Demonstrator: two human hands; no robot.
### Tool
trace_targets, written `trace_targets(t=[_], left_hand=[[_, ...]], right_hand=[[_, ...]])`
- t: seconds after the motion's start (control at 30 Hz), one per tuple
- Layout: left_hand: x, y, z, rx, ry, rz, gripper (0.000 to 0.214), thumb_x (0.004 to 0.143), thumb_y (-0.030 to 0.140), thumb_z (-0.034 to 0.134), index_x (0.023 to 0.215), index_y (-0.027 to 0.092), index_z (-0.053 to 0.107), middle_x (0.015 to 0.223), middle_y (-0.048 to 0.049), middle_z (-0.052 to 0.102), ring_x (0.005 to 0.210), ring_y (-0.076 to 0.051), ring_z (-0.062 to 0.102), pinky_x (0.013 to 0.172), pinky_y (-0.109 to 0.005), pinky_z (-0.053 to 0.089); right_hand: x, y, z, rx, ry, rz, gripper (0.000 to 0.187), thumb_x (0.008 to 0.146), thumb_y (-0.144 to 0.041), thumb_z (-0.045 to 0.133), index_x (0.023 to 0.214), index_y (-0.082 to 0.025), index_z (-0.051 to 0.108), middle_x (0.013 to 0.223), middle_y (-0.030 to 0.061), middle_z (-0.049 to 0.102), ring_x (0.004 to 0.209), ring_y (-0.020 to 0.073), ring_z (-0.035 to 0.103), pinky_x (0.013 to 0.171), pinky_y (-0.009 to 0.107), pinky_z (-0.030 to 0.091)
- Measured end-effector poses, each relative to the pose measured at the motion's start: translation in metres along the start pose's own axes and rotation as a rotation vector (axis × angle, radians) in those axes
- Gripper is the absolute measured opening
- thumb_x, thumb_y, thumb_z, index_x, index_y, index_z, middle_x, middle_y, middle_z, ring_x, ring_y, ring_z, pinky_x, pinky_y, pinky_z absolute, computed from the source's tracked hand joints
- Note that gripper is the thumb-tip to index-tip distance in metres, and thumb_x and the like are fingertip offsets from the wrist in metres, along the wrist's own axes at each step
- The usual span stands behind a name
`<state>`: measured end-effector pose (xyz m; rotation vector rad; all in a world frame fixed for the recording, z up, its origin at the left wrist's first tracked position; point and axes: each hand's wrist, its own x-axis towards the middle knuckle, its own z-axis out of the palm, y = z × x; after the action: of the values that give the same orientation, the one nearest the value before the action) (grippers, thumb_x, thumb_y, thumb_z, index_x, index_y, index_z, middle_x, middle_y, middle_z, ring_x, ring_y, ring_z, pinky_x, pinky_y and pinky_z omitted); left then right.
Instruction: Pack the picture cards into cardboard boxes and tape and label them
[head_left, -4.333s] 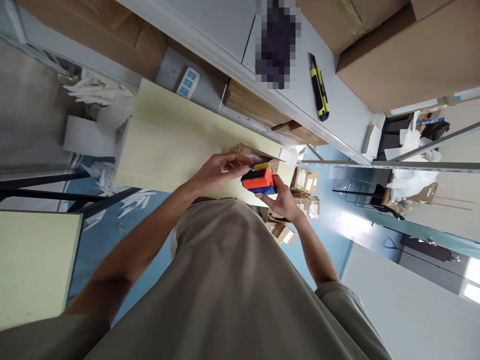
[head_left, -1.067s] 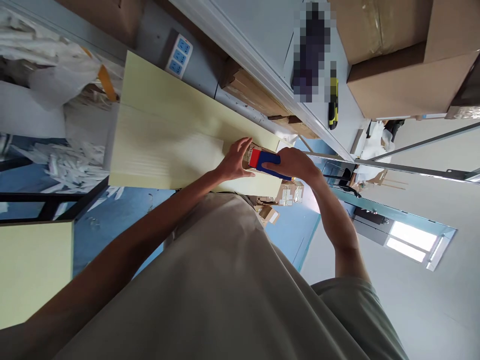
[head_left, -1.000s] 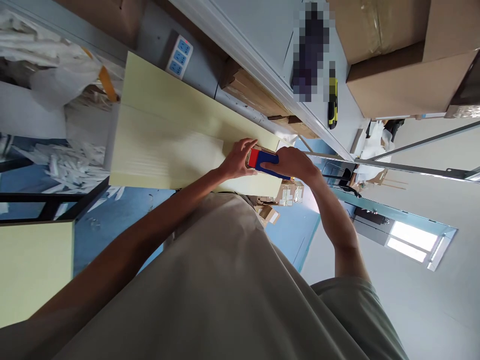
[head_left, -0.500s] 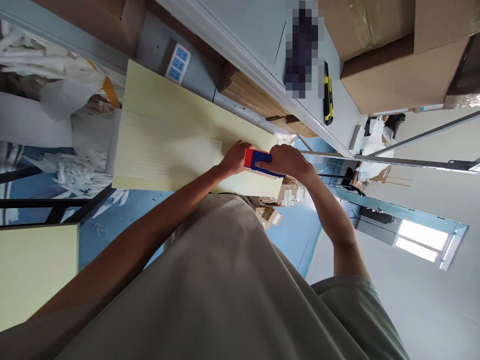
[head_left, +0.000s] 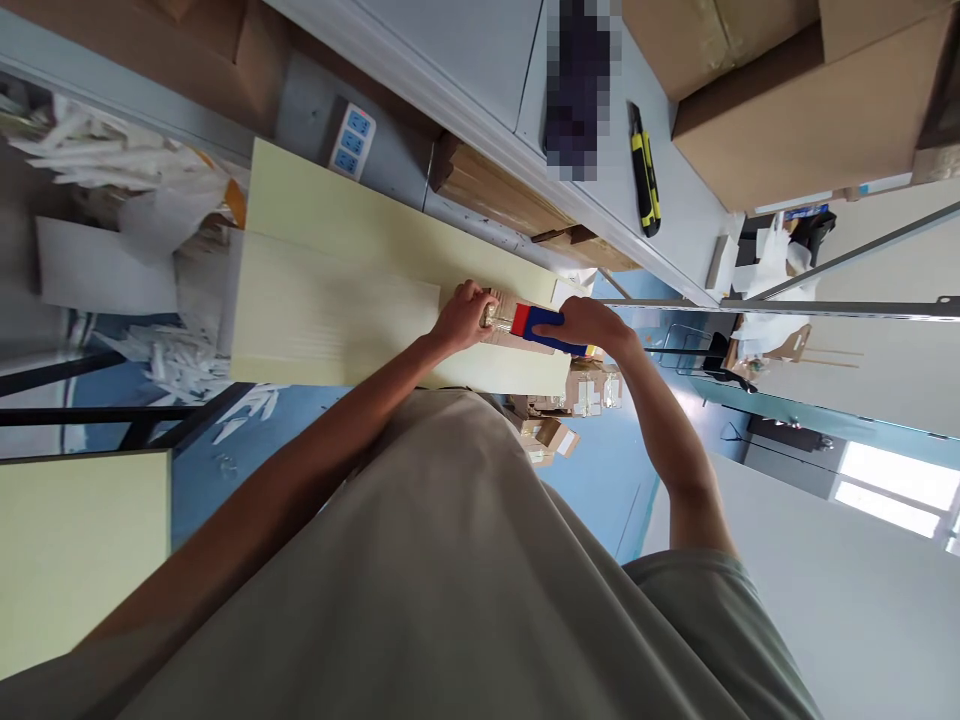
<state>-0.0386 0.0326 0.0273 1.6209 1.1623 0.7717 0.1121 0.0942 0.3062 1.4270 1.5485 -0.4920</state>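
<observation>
My right hand [head_left: 594, 324] is closed around a blue and red tape dispenser [head_left: 551, 327]. Beneath it, a small cardboard box [head_left: 506, 305] lies on the pale yellow tabletop [head_left: 337, 225]. My left hand [head_left: 459, 322] curls its fingers over the left end of this box and grips it. Shiny clear tape [head_left: 501, 318] runs from that end to the dispenser's red edge. The hands partly cover the box.
A grey shelf above the table holds a yellow and black utility knife [head_left: 645, 175] and large cardboard boxes [head_left: 810, 130]. Behind the tabletop is a white power strip [head_left: 352, 142]. White scraps [head_left: 161, 360] lie at left, and more cartons [head_left: 551, 438] stand on the blue floor.
The dispenser in my right hand has shifted right, away from my left hand. A stretch of tape and the box's end now show between them. The view has tilted slightly.
</observation>
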Motion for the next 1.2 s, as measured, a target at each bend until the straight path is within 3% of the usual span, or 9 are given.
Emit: trace_targets(t=[0.23, 0.4, 0.5, 0.63, 0.83, 1.07, 1.2], left_hand=[[-0.010, -0.004, -0.004, 0.024, -0.044, -0.051, 0.055, 0.080, 0.019, 0.091, 0.132, 0.027, 0.075, 0.126, -0.0109, 0.067, 0.128, -0.037, 0.066, 0.121, -0.055, 0.054], [-0.018, 0.001, -0.001, 0.023, -0.010, -0.139, 0.053, 0.082, 0.022, 0.089, 0.134, 0.027, 0.077, 0.115, -0.0081, 0.068, 0.107, -0.031, 0.072, 0.108, -0.049, 0.061], [-0.023, 0.006, 0.008, -0.054, 0.075, -0.229, 0.056, 0.080, 0.020, 0.087, 0.134, 0.028, 0.076, 0.113, -0.0060, 0.069, 0.091, -0.024, 0.074, 0.100, -0.046, 0.064], [-0.025, 0.018, 0.027, -0.192, 0.241, -0.424, 0.059, 0.075, 0.019, 0.088, 0.132, 0.025, 0.072, 0.110, -0.0057, 0.075, 0.092, -0.023, 0.076, 0.092, -0.039, 0.064], [-0.015, 0.039, 0.054, -0.100, 0.512, -0.598, 0.028, 0.089, 0.044, 0.086, 0.102, 0.022, 0.074, 0.099, -0.0065, 0.083, 0.091, -0.023, 0.078, 0.088, -0.035, 0.060], [-0.011, 0.041, 0.067, 0.071, 0.633, -0.598, 0.028, 0.095, 0.051, 0.081, 0.095, 0.023, 0.078, 0.104, -0.0077, 0.081, 0.096, -0.024, 0.077, 0.090, -0.033, 0.056], [-0.011, 0.041, 0.071, 0.112, 0.662, -0.583, 0.025, 0.095, 0.048, 0.080, 0.095, 0.023, 0.078, 0.106, -0.0078, 0.079, 0.095, -0.025, 0.076, 0.095, -0.037, 0.056]], right_hand=[[0.040, 0.031, 0.038, 0.074, -0.016, -0.042, 0.073, 0.104, -0.076, 0.070, 0.125, -0.007, 0.082, 0.109, 0.0263, 0.086, 0.098, 0.0351, 0.083, 0.081, 0.038, 0.058], [0.067, 0.042, 0.061, 0.118, 0.007, -0.109, 0.075, 0.102, -0.076, 0.073, 0.134, -0.008, 0.079, 0.122, 0.0282, 0.086, 0.111, 0.0373, 0.084, 0.088, 0.036, 0.060], [0.079, 0.051, 0.071, 0.160, 0.017, -0.157, 0.079, 0.100, -0.080, 0.074, 0.135, -0.009, 0.079, 0.129, 0.0289, 0.084, 0.119, 0.0392, 0.083, 0.091, 0.036, 0.061], [0.092, 0.066, 0.083, 0.221, 0.053, -0.218, 0.083, 0.092, -0.083, 0.081, 0.136, -0.013, 0.079, 0.128, 0.0274, 0.085, 0.122, 0.0409, 0.082, 0.093, 0.037, 0.062], [0.104, 0.082, 0.096, 0.297, 0.058, -0.312, 0.083, 0.092, -0.083, 0.081, 0.137, -0.014, 0.078, 0.130, 0.0269, 0.084, 0.121, 0.0420, 0.082, 0.095, 0.040, 0.063], [0.107, 0.090, 0.105, 0.369, 0.069, -0.398, 0.072, 0.100, -0.076, 0.077, 0.140, -0.016, 0.078, 0.133, 0.0235, 0.084, 0.124, 0.0393, 0.081, 0.096, 0.038, 0.063], [0.096, 0.118, 0.112, 0.419, 0.032, -0.457, 0.067, 0.102, -0.074, 0.075, 0.132, -0.015, 0.081, 0.120, 0.0222, 0.087, 0.114, 0.0362, 0.084, 0.090, 0.036, 0.061]])
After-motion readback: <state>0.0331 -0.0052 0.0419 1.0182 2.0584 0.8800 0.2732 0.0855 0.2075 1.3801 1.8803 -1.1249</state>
